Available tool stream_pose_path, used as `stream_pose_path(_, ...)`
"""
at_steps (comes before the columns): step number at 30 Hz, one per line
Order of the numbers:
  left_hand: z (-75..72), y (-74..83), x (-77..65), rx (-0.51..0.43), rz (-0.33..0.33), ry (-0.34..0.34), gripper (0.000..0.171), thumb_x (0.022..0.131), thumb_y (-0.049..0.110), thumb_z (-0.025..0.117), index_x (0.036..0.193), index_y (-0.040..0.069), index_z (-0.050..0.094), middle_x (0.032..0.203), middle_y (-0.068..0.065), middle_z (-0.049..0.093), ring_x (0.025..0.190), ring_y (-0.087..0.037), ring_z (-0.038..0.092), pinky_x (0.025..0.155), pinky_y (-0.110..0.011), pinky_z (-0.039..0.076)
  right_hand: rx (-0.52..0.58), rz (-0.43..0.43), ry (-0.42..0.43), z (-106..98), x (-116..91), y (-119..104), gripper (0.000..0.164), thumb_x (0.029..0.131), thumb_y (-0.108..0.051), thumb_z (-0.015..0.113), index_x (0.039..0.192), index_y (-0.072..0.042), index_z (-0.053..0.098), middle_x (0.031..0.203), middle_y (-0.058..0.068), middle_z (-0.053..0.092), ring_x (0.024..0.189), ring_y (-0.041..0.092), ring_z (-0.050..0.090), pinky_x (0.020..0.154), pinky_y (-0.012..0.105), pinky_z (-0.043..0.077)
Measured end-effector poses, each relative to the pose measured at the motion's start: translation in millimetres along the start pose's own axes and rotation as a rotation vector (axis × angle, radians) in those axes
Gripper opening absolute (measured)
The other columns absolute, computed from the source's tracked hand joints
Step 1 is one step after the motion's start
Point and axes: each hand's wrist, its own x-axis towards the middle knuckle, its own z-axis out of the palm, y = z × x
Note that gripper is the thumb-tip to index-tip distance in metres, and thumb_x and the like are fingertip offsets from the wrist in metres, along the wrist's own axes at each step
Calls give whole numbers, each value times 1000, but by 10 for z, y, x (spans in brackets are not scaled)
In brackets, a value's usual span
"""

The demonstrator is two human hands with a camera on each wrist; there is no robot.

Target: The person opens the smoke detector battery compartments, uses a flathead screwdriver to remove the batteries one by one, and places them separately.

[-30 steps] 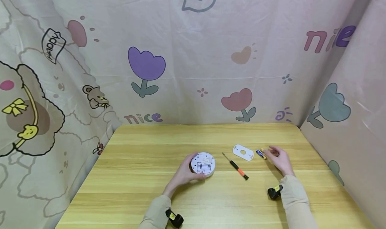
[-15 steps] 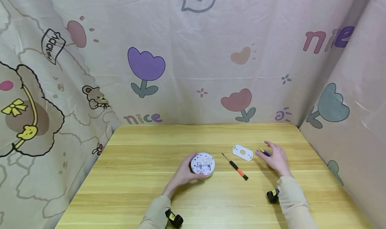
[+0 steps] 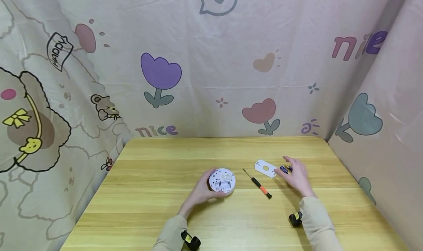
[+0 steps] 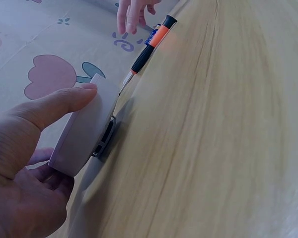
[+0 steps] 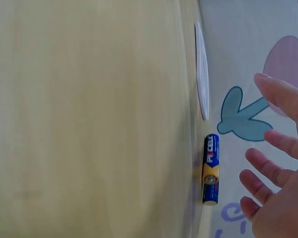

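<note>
My left hand [image 3: 200, 192] grips a round white smoke detector [image 3: 226, 176] by its rim, thumb on the near side. The detector's back faces up, showing a recessed battery compartment. In the left wrist view the detector [image 4: 84, 131] tilts, with a dark slotted part on its underside. Over two blue-and-gold batteries [image 3: 284, 169] hovers my right hand [image 3: 297, 176], fingers spread and apart from them. Seen from the right wrist, the batteries [image 5: 211, 148] lie close together on the table, one partly covering the other, with the right hand [image 5: 283, 173] beside them.
A white oval mounting plate [image 3: 271, 171] with a central hole lies left of the batteries. Between plate and detector rests an orange-and-black screwdriver [image 3: 261, 187]. Patterned cloth [image 3: 205, 60] hangs behind and beside the wooden table [image 3: 148, 185].
My right hand has moved left over the batteries, from fingertips at them to spread fingers above them. My left hand keeps its grip on the smoke detector in the same place.
</note>
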Motion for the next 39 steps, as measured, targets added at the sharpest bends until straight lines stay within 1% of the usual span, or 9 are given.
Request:
stream_pose_path(6, 0, 0, -5, -9, -2, 5, 105, 67, 26, 93, 153, 2, 37, 156, -24, 41, 144, -46, 38, 121, -67, 27, 20, -37, -12, 58, 21, -63, 74, 88, -32, 77, 143, 5, 47, 137, 33, 54, 117, 48, 53, 100, 66, 45)
stream_pose_path(8, -2, 3, -5, -11, -1, 5, 105, 67, 26, 93, 153, 2, 37, 157, -24, 40, 145, -46, 37, 121, -67, 26, 25, -41, -30, 71, 30, -83, 73, 88, -32, 77, 143, 6, 47, 136, 32, 55, 109, 43, 57, 94, 58, 50)
stream_pose_path(13, 1, 4, -8, -9, 1, 8, 106, 67, 26, 93, 153, 2, 37, 157, -24, 40, 145, -46, 36, 121, -68, 25, 30, -57, -46, 100, 42, -113, 72, 87, -30, 78, 142, 6, 48, 135, 30, 57, 97, 32, 58, 85, 45, 50)
stream_pose_path(19, 2, 2, -19, 3, 11, 4, 105, 67, 25, 93, 153, 1, 37, 156, -25, 41, 144, -48, 37, 121, -68, 26, 14, -66, -69, 136, 38, -159, 70, 87, -28, 79, 141, 5, 49, 136, 29, 58, 102, 34, 62, 89, 53, 53)
stream_pose_path(24, 5, -2, -15, 4, 14, 6, 105, 68, 25, 93, 153, 1, 37, 156, -26, 40, 144, -48, 36, 121, -68, 25, -3, -64, -95, 155, 49, -198, 71, 86, -31, 79, 140, 5, 50, 135, 28, 58, 94, 29, 61, 81, 45, 53)
stream_pose_path(27, 5, -3, -14, 8, 14, 7, 105, 68, 25, 93, 153, 1, 37, 156, -26, 40, 144, -48, 37, 120, -68, 26, -9, -66, -123, 175, 59, -208, 72, 86, -31, 79, 140, 6, 50, 136, 29, 57, 98, 32, 62, 85, 49, 54)
stream_pose_path(31, 1, -1, -19, 13, 10, 4, 105, 68, 26, 93, 153, 2, 36, 156, -25, 40, 144, -48, 37, 120, -68, 27, -2, -43, -168, 212, 69, -213, 73, 87, -30, 78, 142, 7, 48, 140, 32, 53, 115, 43, 58, 99, 63, 50)
stream_pose_path(34, -2, 4, -21, 11, 3, 3, 105, 68, 26, 93, 153, 2, 37, 157, -25, 40, 144, -47, 37, 120, -68, 27, 4, -38, -197, 240, 80, -220, 71, 87, -27, 78, 142, 6, 48, 139, 33, 54, 119, 45, 56, 101, 65, 48)
stream_pose_path(39, -3, 3, -17, 18, 4, 1, 105, 68, 26, 93, 153, 2, 37, 156, -25, 40, 144, -48, 38, 120, -69, 27, -25, -84, -213, 263, 101, -241, 65, 88, -23, 76, 139, 7, 51, 137, 33, 56, 119, 46, 58, 101, 64, 49)
